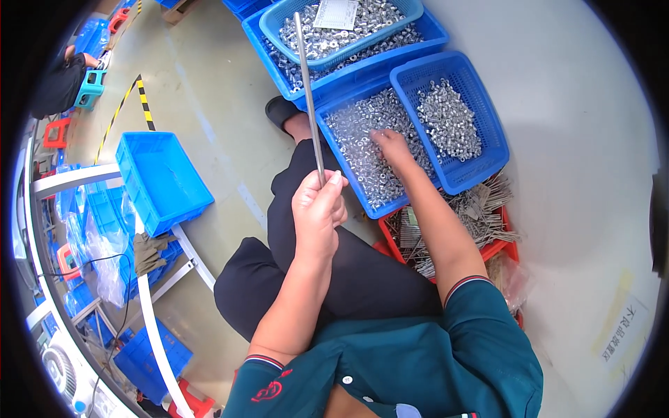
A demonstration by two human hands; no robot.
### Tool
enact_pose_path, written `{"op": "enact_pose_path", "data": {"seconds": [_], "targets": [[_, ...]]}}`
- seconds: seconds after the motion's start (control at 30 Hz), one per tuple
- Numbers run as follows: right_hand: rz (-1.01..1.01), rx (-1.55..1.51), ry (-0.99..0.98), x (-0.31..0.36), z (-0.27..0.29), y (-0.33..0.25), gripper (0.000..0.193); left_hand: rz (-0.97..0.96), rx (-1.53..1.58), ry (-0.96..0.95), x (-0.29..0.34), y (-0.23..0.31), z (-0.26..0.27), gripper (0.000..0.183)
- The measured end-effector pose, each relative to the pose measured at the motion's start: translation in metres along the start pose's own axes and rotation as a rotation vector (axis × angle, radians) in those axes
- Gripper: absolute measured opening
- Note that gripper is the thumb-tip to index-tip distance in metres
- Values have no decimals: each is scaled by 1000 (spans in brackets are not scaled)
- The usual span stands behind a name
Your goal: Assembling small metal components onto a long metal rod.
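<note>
Above the person's dark-trousered lap, the left hand point(319, 212) is closed in a fist round the lower part of a long, slender, silvery metal rod point(306, 90); the rod stands nearly upright, its lower end hidden by the fingers; under the right forearm, a red plastic crate point(503, 248) of thin metal rods point(491, 212) is partly covered; beyond it, the right hand point(391, 148) reaches into a deep blue plastic tray point(380, 210), its fingers bent down among small, shiny metal fittings point(355, 132); whether they grip one cannot be told; overlapping the tray's right side is a blue perforated basket point(474, 175) of similar fittings; farther off, a light-blue basket point(369, 47), cut off by the upper edge, sits in a larger blue bin point(418, 47); at the far left, a person on a teal stool point(89, 89) is mostly lost in the dark rim.
</note>
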State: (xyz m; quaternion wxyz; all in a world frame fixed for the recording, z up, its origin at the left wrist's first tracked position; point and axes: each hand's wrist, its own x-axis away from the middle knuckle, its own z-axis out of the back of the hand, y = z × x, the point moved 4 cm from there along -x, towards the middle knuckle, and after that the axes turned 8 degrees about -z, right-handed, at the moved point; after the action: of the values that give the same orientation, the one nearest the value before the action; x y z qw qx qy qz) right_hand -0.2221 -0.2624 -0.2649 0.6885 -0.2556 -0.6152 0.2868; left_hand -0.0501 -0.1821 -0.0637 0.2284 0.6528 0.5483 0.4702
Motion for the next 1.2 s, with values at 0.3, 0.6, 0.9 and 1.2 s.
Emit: {"op": "enact_pose_path", "data": {"seconds": [0.3,0.6,0.9,1.2], "targets": [[-348,-1241,-622,17,-6,11,30,9,-5,2,0,1,0,15],[-356,-1322,-610,19,-8,9,25,6,1,-44,0,-1,2,15],[-322,-1308,-759,58,-6,-32,28,-29,-5,-165,25,11,5,18],[-396,-1196,-482,58,8,-31,18,-38,-103,-147,130,38,30,20]]}}
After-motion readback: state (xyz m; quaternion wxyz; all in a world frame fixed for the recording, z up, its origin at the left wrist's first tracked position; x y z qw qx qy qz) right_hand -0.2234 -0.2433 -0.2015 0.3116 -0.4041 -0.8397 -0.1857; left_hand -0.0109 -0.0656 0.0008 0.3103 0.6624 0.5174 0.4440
